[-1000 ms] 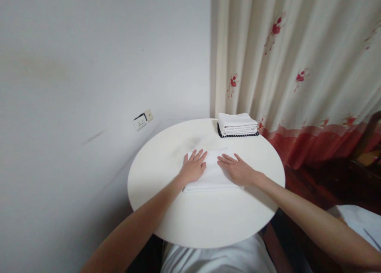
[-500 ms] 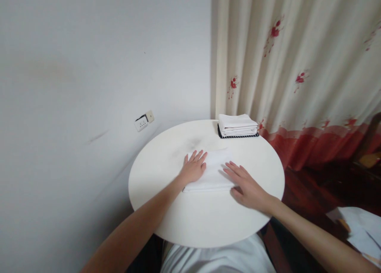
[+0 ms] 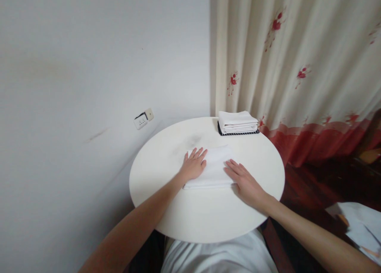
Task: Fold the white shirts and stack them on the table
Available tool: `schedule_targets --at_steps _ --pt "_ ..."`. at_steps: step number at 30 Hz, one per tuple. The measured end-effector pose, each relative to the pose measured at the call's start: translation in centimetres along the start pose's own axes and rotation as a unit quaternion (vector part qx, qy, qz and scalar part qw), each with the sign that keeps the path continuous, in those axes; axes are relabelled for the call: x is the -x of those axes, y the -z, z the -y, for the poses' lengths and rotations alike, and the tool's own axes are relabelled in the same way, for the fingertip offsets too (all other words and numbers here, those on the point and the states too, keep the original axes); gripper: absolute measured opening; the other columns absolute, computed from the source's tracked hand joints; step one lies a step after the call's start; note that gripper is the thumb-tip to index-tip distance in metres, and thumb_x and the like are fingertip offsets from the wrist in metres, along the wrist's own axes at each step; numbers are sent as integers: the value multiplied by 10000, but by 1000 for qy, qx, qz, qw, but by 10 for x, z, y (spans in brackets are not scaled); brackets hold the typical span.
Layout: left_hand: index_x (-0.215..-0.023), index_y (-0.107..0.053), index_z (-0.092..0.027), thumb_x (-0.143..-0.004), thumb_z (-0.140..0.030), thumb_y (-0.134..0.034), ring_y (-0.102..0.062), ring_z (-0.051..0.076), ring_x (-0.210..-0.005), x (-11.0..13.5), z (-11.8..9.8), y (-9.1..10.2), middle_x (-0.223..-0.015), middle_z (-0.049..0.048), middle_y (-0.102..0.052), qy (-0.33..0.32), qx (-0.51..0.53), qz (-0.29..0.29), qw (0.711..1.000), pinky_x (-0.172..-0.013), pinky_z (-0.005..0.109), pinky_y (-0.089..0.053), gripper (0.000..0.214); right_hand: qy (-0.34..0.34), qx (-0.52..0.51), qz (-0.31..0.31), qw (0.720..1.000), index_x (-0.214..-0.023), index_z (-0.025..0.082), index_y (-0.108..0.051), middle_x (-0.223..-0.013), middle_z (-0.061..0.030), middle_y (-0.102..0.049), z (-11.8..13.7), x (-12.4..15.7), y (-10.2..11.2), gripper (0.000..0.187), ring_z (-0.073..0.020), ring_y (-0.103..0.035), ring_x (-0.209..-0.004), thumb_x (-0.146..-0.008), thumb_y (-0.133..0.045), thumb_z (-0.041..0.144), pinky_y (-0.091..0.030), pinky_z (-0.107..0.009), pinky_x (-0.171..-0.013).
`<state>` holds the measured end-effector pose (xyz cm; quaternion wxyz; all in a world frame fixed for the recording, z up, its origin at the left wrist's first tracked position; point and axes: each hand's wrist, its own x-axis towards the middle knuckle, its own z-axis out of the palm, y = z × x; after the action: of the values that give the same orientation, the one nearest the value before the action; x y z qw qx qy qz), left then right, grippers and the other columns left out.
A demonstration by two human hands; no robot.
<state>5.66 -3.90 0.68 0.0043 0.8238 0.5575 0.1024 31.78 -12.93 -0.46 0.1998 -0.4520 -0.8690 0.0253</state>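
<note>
A folded white cloth (image 3: 214, 168) lies flat on the round white table (image 3: 205, 221) in front of me. My left hand (image 3: 194, 164) rests palm down on the cloth's left side, its fingers spread and pointing away from me. On the right edge of the cloth lies my right hand (image 3: 242, 180), fingers stretched out flat toward the left and its thumb tucked low. Neither hand grips anything.
At the table's far right, a stack of folded white cloths (image 3: 238, 123) sits on a black-edged mat (image 3: 239, 134). Behind are a flowered curtain (image 3: 256, 58) and a wall with a socket (image 3: 141, 121). White fabric or paper (image 3: 360, 223) lies low at the right.
My right hand has settled down onto the cloth's right edge from slightly above it. The left hand stays in place on the cloth. The camera view has shifted slightly.
</note>
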Motion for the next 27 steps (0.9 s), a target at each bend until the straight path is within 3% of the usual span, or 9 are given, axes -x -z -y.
schedule_targets --at_steps 4,7,9,11,14,17,19,23,27 --pt "-1583 -272 -330 -1019 -382 -323 -173 288 -1534 0 -1 -1 -1660 -10 -239 1 -29 -1 1000 -1198 632 -170 569 17 -19 56 998 -1517 182 -435 -1640 -99 -272 -16 8 17 737 -261 -181 -1531 -797 -442 28 -216 -572 -1210" --pt "-1583 -264 -350 -1020 -394 -313 -176 282 -1535 0 1 -2 -1659 -21 -241 3 -38 0 999 -1201 624 -179 567 28 -100 81 991 -1483 213 -490 -1601 -98 -369 -36 -8 44 642 -273 -308 -1490 -845 -543 168 -290 -534 -1191" --pt "-1583 -262 -353 -1020 -397 -307 -173 286 -1536 0 2 -3 -1660 -21 -241 5 -40 1 999 -1201 628 -177 566 -16 -148 -6 989 -1431 195 -553 -1540 -115 -466 -50 -36 58 559 -256 -416 -1431 -873 -554 235 -310 -468 -1189" --pt "-1586 -261 -340 -1020 -394 -302 -168 293 -1536 0 3 -3 -1661 -15 -238 4 -39 1 999 -1196 641 -178 570 -55 -199 -37 978 -1360 187 -618 -1452 -110 -567 -61 -74 62 497 -245 -515 -1343 -869 -575 259 -377 -408 -1143" --pt "-1589 -257 -322 -1017 -389 -299 -170 302 -1535 0 3 -4 -1661 -7 -235 1 -37 1 999 -1185 656 -195 578 -191 -222 -54 955 -1160 143 -728 -1234 -123 -708 -73 -127 48 369 -258 -635 -1151 -828 -585 217 -471 -370 -1010" --pt "-1590 -260 -315 -1014 -387 -307 -176 299 -1533 1 4 -5 -1660 -5 -238 -2 -39 -6 999 -1186 653 -198 582 -230 -241 -24 943 -878 107 -770 -838 -98 -760 -81 -155 24 241 -237 -687 -813 -815 -579 240 -530 -326 -759" --pt "-1588 -264 -318 -1013 -386 -315 -178 293 -1533 2 4 -6 -1660 -6 -238 -1 -40 -10 999 -1190 644 -194 581 -218 -271 -7 938 -794 123 -759 -731 -55 -734 -86 -159 10 240 -195 -657 -708 -818 -580 282 -508 -281 -670" --pt "-1585 -258 -342 -1014 -396 -325 -168 289 -1536 2 5 -6 -1663 -15 -231 -4 -29 -2 1000 -1196 633 -191 577 -202 -330 -20 922 -754 143 -720 -713 -22 -706 -97 -153 -6 244 -153 -609 -682 -803 -608 354 -459 -245 -642" --pt "-1584 -256 -348 -1020 -397 -318 -173 289 -1534 2 2 -4 -1663 -17 -231 1 -23 -6 1000 -1195 629 -201 570 -203 -246 -33 947 -744 159 -683 -696 -20 -683 -103 -148 -3 251 -155 -594 -679 -820 -638 394 -432 -257 -659"
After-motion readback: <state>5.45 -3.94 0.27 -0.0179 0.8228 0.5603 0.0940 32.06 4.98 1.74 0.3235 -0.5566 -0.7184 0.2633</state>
